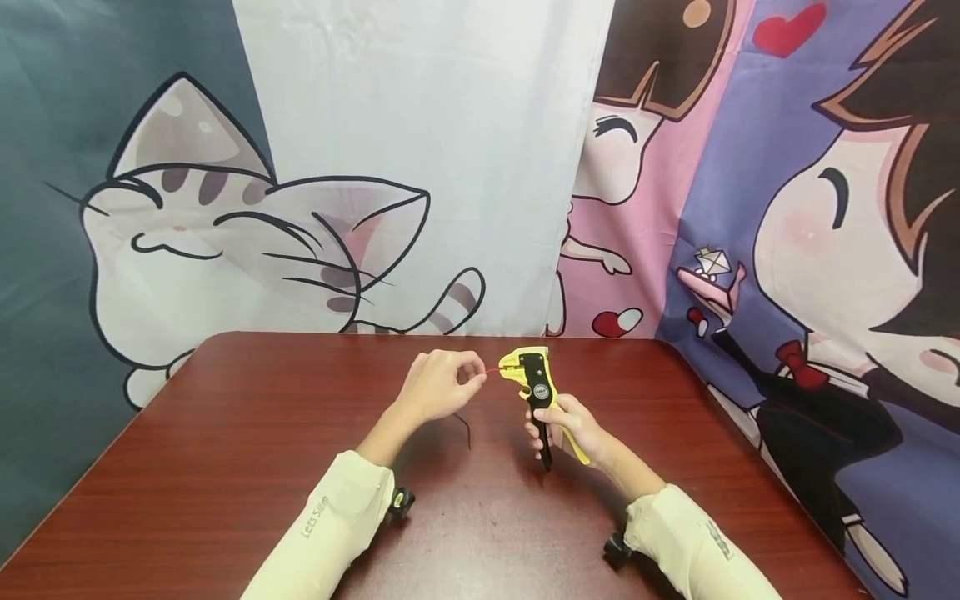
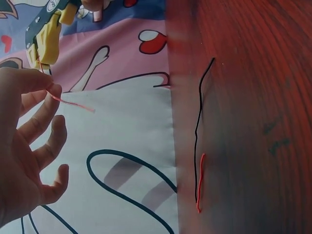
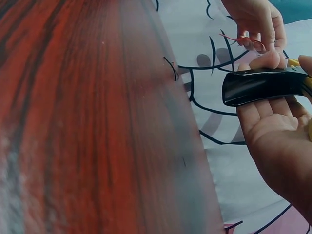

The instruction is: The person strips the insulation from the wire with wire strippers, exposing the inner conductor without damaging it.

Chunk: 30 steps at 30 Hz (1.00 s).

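Note:
My left hand (image 1: 444,382) pinches a thin red wire (image 2: 73,104) between thumb and forefinger, its other fingers spread. One end of that wire reaches into the yellow jaws of a wire stripper (image 1: 537,379); the other sticks out past my fingertips. My right hand (image 1: 572,427) grips the stripper by its black and yellow handles, head up and above the table. In the right wrist view the black handle (image 3: 263,87) lies across my right fingers. Below the left hand, a black wire (image 2: 199,117) lies on the table with a short red wire piece (image 2: 202,178) beside it.
The dark red wooden table (image 1: 247,433) spreads under both hands. A cartoon-printed cloth (image 1: 465,167) hangs behind its far edge and along the sides. Black wrist cameras (image 1: 401,502) are strapped at both light sleeves.

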Available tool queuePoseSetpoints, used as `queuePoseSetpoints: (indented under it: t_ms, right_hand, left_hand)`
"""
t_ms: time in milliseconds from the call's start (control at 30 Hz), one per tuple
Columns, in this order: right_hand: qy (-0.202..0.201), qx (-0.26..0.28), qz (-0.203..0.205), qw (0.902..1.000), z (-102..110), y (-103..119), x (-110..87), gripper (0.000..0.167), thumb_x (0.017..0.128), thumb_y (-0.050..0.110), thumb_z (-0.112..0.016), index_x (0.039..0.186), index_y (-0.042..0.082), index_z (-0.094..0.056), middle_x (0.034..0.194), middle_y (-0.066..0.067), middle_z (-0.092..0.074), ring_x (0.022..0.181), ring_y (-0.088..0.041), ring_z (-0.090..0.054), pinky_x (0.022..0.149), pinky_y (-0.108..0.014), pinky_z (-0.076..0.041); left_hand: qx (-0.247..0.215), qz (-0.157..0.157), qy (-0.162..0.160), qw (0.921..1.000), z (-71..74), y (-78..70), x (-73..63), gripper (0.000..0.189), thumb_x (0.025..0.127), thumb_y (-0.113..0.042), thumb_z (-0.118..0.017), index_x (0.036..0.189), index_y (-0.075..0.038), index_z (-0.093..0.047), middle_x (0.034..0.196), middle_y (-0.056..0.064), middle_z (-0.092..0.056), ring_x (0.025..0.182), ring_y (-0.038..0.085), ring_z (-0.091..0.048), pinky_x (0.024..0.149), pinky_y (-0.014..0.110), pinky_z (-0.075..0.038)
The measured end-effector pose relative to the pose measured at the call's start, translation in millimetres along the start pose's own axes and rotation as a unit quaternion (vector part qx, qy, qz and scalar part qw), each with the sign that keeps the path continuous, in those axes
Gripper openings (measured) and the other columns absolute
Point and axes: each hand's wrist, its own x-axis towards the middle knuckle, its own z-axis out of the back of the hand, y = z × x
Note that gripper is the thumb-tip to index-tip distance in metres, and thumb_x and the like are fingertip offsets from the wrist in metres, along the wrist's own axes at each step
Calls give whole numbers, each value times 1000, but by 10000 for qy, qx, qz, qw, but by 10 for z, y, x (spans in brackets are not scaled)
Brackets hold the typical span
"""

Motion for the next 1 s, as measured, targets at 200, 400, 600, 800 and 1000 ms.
queuePoseSetpoints:
  t_ms: [200, 400, 600, 800, 1000]
  right_hand:
    - [-100, 252, -87, 9996, 73, -77, -3, 33, 102, 0, -35, 132, -15, -34, 91, -15, -56, 71, -24, -58, 68, -38, -53]
    - [3, 49, -169, 9998, -14, 23, 11, 27, 102, 7, -37, 126, 1, -47, 91, -10, -57, 71, -23, -57, 68, -40, -53]
    - [315, 207, -3, 9993, -261, 239, -12, 26, 98, 13, -43, 122, 5, -51, 89, -9, -57, 71, -19, -58, 68, -35, -54]
    - [382, 209, 26, 9990, -315, 291, -12, 30, 99, 4, -33, 121, 7, -52, 90, -6, -59, 73, -19, -58, 70, -36, -54]
    - [335, 298, -141, 9989, -337, 294, -4, 22, 98, 6, -37, 111, 2, -55, 85, -8, -59, 70, -21, -58, 69, -36, -54]
  left_hand:
    - [-267, -27, 34, 9996, -30, -23, 18, 8, 90, -30, -66, 92, -26, -73, 70, -21, -62, 60, -1, -51, 58, 27, -41]
    - [-733, 54, -32, 9973, -46, -42, 32, 11, 93, -30, -66, 94, -24, -75, 78, -18, -68, 63, 0, -54, 61, 28, -44]
    - [-837, -23, -38, 9965, -9, -41, 15, 10, 92, -28, -68, 93, -23, -77, 77, -18, -69, 63, 0, -53, 61, 28, -44]
    - [-749, -107, -107, 9971, 21, -28, -2, 8, 91, -25, -69, 93, -22, -77, 76, -16, -69, 61, 0, -52, 59, 26, -43]
    - [-739, -165, -92, 9971, 10, -14, -18, 8, 92, -24, -69, 93, -22, -76, 77, -15, -69, 61, 1, -52, 59, 26, -43]
